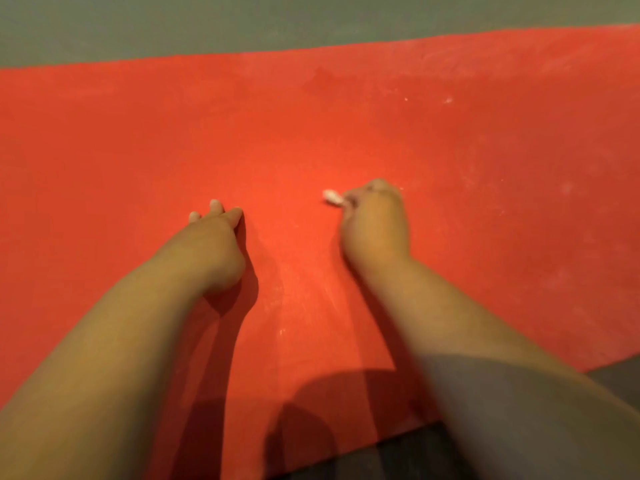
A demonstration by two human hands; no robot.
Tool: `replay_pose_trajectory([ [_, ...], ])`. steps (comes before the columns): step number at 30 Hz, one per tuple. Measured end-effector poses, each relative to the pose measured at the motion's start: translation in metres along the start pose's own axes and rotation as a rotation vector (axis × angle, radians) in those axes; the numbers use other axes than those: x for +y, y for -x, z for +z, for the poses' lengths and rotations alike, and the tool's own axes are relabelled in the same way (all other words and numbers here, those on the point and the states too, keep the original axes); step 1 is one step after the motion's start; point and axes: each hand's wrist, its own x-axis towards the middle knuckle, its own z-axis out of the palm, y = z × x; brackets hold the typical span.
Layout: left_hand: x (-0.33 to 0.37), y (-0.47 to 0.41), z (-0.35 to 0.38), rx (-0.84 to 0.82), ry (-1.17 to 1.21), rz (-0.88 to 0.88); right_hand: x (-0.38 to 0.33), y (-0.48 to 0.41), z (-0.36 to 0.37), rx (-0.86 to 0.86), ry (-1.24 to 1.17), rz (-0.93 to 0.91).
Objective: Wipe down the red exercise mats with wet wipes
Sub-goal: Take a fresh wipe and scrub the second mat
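Single head-worn view, wide-angle. Faces forward and steeply down, close over the red mat (311, 133), which fills most of the frame. Left forearm (121, 323) enters from lower left, right forearm (467, 323) from lower right. Grey floor (207, 22) strip along top edge.

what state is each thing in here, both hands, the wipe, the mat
left hand: fingers straight, resting on the mat, holds nothing
right hand: fingers curled round the wipe
wipe: bunched small, white end poking out of the right hand
mat: lying flat on the floor, pale dusty marks toward its far right
floor: grey, showing beyond the mat's far edge
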Motion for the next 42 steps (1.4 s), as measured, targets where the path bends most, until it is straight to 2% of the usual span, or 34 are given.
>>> replay_pose_trajectory([
  [2, -0.001, -0.001, 0.001, 0.005, 0.002, 0.003, -0.021, 0.028, 0.003, -0.029, -0.132, -0.163],
  [5, -0.001, 0.0, 0.002, 0.002, 0.02, 0.0, 0.006, 0.047, -0.014, -0.1, -0.246, -0.324],
  [7, -0.001, 0.001, 0.002, 0.004, 0.024, -0.002, 0.03, 0.027, -0.021, -0.073, -0.168, -0.27],
  [9, 0.001, 0.002, 0.001, 0.001, 0.025, -0.002, 0.04, -0.002, -0.017, 0.0, -0.11, -0.106],
  [12, 0.003, 0.001, 0.002, -0.001, 0.038, 0.004, 0.014, -0.007, -0.002, 0.049, -0.105, 0.003],
  [16, 0.0, 0.0, 0.004, 0.0, 0.066, 0.011, 0.002, 0.032, -0.002, -0.024, -0.27, -0.221],
  [19, -0.002, -0.001, 0.005, 0.013, 0.072, 0.016, 0.025, 0.017, -0.016, -0.109, -0.23, -0.321],
  [24, 0.0, -0.001, 0.004, 0.005, 0.087, 0.011, 0.019, -0.005, -0.008, 0.02, -0.161, -0.07],
  [29, 0.001, -0.001, 0.005, -0.001, 0.081, 0.008, 0.021, 0.034, -0.012, -0.009, -0.234, -0.206],
  [33, 0.001, 0.0, 0.007, 0.004, 0.077, 0.012, 0.028, -0.011, -0.006, 0.012, -0.171, -0.165],
  [36, -0.001, -0.001, 0.008, 0.007, 0.086, 0.019, 0.051, -0.04, -0.008, 0.081, -0.074, -0.039],
  [39, 0.001, -0.002, 0.009, 0.012, 0.096, 0.014, 0.076, -0.041, -0.016, 0.179, -0.043, 0.179],
  [40, 0.002, -0.002, 0.01, 0.015, 0.099, 0.012, 0.073, -0.036, -0.017, 0.177, -0.056, 0.188],
  [42, 0.005, -0.003, 0.01, 0.017, 0.102, 0.01, 0.052, -0.021, -0.013, 0.133, -0.072, 0.053],
])
